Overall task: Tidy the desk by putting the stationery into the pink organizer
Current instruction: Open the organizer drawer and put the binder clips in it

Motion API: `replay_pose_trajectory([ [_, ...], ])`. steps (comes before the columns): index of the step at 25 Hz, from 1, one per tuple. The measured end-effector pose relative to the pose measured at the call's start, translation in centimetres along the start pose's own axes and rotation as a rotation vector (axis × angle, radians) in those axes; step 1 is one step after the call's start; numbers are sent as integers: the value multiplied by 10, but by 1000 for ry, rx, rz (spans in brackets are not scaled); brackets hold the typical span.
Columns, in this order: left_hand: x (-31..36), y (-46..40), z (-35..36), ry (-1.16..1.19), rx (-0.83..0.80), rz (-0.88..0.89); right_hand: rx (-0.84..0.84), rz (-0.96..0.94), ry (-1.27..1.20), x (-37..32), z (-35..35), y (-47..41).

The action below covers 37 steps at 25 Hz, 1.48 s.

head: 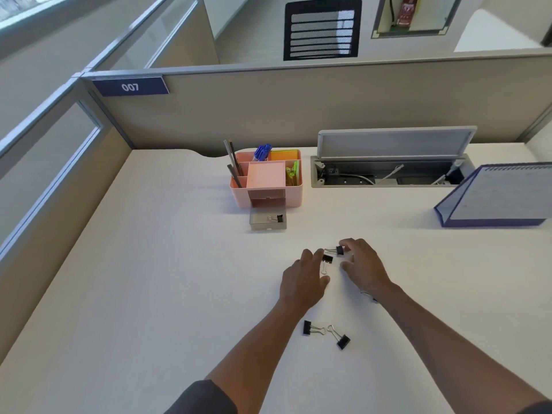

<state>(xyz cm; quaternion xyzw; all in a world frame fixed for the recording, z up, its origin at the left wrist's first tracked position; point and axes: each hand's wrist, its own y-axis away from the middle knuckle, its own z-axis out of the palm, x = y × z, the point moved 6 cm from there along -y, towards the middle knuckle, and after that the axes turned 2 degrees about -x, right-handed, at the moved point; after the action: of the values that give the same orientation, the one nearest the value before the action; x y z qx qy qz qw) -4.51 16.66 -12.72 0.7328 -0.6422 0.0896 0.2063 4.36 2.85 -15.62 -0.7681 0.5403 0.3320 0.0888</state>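
Note:
The pink organizer (294, 195) stands at the back of the white desk and holds pens, pencils and sticky notes. Its small grey drawer (268, 224) lies pulled out in front of it with one black binder clip (276, 218) inside. In mid-desk my left hand (303, 280) has its fingertips at a binder clip (327, 260). My right hand (363, 265) reaches over another clip (337, 250), its fingers curved round it. Two more clips (312, 328) (340, 339) lie nearer to me between my forearms. A further clip (369, 296) peeks out under my right wrist.
An open cable hatch (388, 171) with its grey lid raised sits right of the organizer. A blue paper tray (493, 201) stands at the right edge. Cubicle partitions (268, 109) close the back and left sides of the desk.

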Motion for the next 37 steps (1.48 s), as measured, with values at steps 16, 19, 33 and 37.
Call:
replay_pose_trajectory([
  [16, -34, -9, -12, -63, 106, -96, -5, 19, 110, -10, -6, -11],
  [19, -37, -11, -14, -16, 102, -50, 8, 12, 89, -13, -7, -8],
  [33, -39, -33, -40, 874, 214, -281, 158, -225, -195, -76, -21, -8],
  [37, -56, -27, -59, 754, 304, -255, 143, -259, -234, -105, -13, -24],
])
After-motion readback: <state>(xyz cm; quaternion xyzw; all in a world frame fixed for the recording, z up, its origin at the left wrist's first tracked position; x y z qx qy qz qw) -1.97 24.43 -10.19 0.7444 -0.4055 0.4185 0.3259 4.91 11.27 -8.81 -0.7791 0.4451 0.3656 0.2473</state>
